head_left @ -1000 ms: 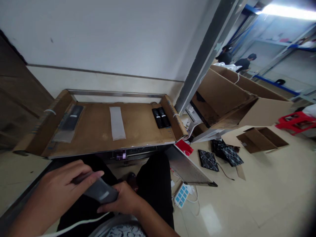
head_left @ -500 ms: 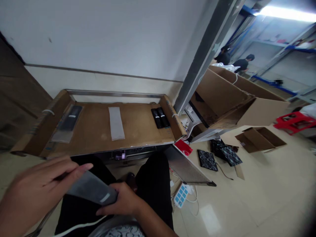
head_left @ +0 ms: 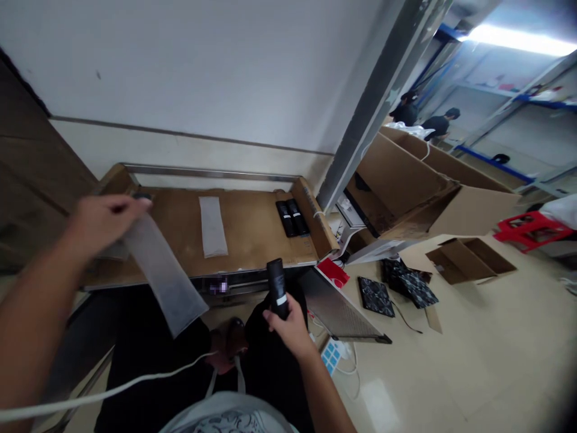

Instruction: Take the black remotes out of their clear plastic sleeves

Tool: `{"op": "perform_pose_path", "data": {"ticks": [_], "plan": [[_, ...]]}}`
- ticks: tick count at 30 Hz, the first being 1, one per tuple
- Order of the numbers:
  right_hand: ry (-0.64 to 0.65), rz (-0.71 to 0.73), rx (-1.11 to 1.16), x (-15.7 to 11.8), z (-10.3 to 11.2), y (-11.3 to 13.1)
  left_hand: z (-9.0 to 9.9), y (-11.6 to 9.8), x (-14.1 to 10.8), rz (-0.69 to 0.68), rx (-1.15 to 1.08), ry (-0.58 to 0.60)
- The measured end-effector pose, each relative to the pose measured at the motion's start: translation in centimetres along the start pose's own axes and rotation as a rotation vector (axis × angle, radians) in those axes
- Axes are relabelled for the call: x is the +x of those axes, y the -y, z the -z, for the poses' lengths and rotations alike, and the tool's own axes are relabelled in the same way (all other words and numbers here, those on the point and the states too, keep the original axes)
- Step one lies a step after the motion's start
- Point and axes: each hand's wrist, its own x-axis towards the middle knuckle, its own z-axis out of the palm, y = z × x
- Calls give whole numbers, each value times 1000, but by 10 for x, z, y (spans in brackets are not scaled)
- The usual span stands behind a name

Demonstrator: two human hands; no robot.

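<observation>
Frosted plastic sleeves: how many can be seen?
3: one sleeve hanging from the left hand, another midway along the cardboard, a third at its left end, mostly hidden behind that hand.

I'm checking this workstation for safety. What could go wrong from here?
The black device is held near its lower end by the right hand alone, so if it slipped it might drop to the floor. The translucent sleeve hangs from the left hand by one end, so it could slip too. The white cable across the legs might snag.
</observation>
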Motion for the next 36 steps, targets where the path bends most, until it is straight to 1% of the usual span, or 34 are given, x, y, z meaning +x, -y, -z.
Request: {"op": "perform_pose_path", "data": {"ticks": [2,3,4,5,6,8,10,12,14,15,17,19,21,23,28,32,36], "plan": [[-89,65,-86,5,14,9,-47,-6,14,-24,30,153],[-135,113,-156,8,18,15,-67,-7,17,-74,34,260],[-178,162,-241,11,21,20,-82,-6,18,-70,52,265],[-216,204,-337,15,21,26,-92,-4,17,-70,52,260],[-244,238,-437,21,19,33,-99,-1,16,-56,46,232],[-251,288,-639,38,10,46,-101,5,12,-45,19,186],[-236,345,-852,64,-4,58,-97,8,10,-78,10,174],[-290,317,-1039,99,-19,69,-93,8,9,-103,30,174],[-356,278,-1180,136,-29,78,-93,7,10,-84,56,174],[-386,265,-1234,154,-32,81,-94,7,10,-73,63,175],[-403,248,-1318,183,-33,86,-99,8,13,-65,63,167],[-423,254,-1375,201,-31,89,-105,11,17,-58,54,154],[-463,281,-1413,209,-27,90,-110,15,20,-28,51,146],[-491,315,-1434,211,-25,89,-114,19,22,-5,54,146],[-478,343,-1436,208,-23,81,-122,28,26,-19,45,135],[-535,369,-1424,208,-23,76,-124,29,26,-11,59,126],[-565,381,-1375,205,-23,77,-122,28,25,-10,58,117]]}}
